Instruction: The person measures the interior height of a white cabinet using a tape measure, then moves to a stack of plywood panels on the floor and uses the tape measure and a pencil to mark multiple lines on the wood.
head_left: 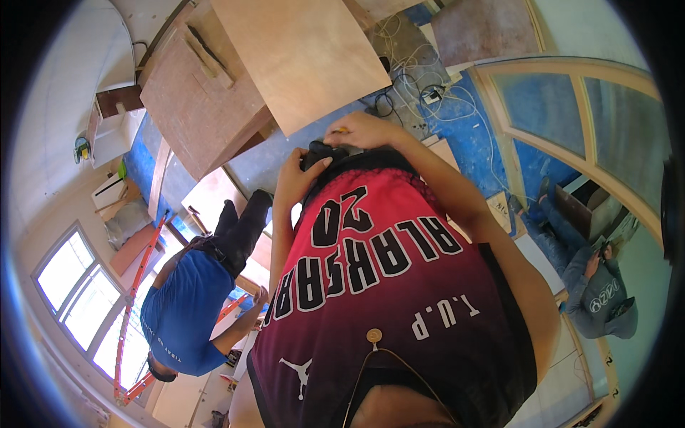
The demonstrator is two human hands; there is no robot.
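Both my hands are at my waist, in front of the red and black jersey [385, 242]. My left hand [294, 177] is closed round a dark, rounded object [321, 153]; its exact kind is not clear. Just to the right and beyond it, my right hand [365, 131] is closed with bent fingers. A small yellow piece [342, 130] shows at those fingers, too little of it visible to name. The right fingertips are close to the dark object, but whether they touch it I cannot tell.
Ahead lie a pale plywood sheet [307, 57] and a brown wooden box [200, 93]. Cables and a power strip [432, 94] run over the blue floor covering. A person in blue [189, 307] bends by an orange ladder [135, 299]; another in grey [603, 299] is at right.
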